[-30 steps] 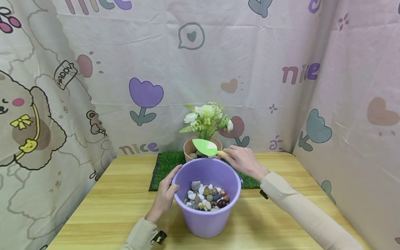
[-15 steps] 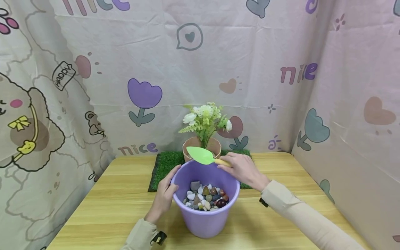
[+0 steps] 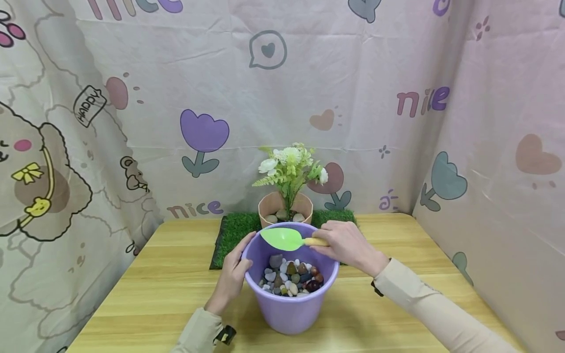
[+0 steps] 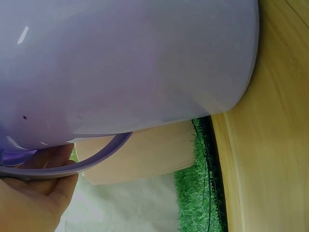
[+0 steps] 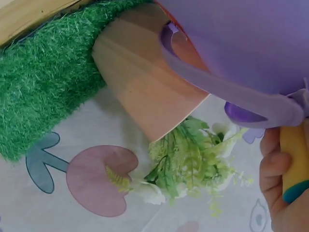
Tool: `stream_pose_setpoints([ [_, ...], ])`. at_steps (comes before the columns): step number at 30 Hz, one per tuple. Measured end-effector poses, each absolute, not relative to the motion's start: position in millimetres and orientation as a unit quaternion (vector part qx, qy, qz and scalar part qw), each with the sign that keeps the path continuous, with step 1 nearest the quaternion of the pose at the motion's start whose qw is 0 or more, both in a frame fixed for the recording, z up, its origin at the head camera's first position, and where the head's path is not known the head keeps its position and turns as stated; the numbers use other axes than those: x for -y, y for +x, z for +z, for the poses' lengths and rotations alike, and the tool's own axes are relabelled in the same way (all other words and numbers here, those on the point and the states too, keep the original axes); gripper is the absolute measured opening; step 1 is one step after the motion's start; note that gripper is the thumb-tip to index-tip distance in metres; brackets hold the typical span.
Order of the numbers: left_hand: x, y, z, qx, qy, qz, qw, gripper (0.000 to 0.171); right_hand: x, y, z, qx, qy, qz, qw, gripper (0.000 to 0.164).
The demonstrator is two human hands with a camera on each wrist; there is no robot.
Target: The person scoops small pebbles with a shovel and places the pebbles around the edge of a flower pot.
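Observation:
A purple bucket (image 3: 291, 311) holds many mixed pebbles (image 3: 295, 280), white, grey and reddish. At its left rim my left hand (image 3: 233, 267) grips the bucket, thumb over the edge. In the left wrist view, the fingers of the left hand (image 4: 46, 191) are by the curved purple handle (image 4: 104, 152). My right hand (image 3: 346, 245) grips the yellow handle of a green trowel (image 3: 282, 239), its blade over the bucket's far rim with nothing seen on it. The right wrist view shows the right hand (image 5: 275, 179) curled round that handle, close to the bucket.
Behind the bucket stands a peach flowerpot (image 3: 265, 208) with white flowers (image 3: 291, 159) and a few stones inside. It rests on a green turf mat (image 3: 236, 238) on the wooden table (image 3: 167, 289). Printed cloth hangs at the back and both sides.
The trowel has come down and toward me, from in front of the flowerpot to over the bucket's mouth, its blade turning more level. My left hand keeps its hold on the rim.

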State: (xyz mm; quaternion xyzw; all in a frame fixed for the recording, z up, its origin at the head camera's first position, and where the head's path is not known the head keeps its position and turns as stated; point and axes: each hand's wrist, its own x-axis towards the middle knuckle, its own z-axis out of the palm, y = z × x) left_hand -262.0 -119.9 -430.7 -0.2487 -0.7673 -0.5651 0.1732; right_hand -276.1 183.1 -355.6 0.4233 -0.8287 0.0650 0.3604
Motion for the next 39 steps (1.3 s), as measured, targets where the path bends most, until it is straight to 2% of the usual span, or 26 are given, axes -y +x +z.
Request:
stream_pose_setpoints([
  [4, 120, -262, -431, 0.768, -0.250, -0.564, 0.175, 0.067, -183, -278, -354, 0.821, 0.450, 0.071, 0.344, 0.019],
  [10, 121, -262, -432, 0.765, -0.248, -0.569, 0.174, 0.067, -179, -279, -345, 0.831, 0.480, 0.011, 0.279, 0.011],
  [16, 120, -262, -433, 0.762, -0.243, -0.578, 0.159, 0.067, -174, -280, -340, 0.863, 0.462, -0.027, 0.205, 0.015],
  [21, 119, -263, -433, 0.763, -0.244, -0.576, 0.165, 0.067, -168, -278, -336, 0.876, 0.450, -0.052, 0.164, 0.028],
  [31, 119, -262, -431, 0.764, -0.241, -0.575, 0.168, 0.066, -160, -276, -333, 0.893, 0.419, -0.077, 0.147, 0.042],
  [39, 119, -261, -430, 0.763, -0.240, -0.576, 0.171, 0.067, -156, -275, -335, 0.898, 0.403, -0.076, 0.161, 0.033],
])
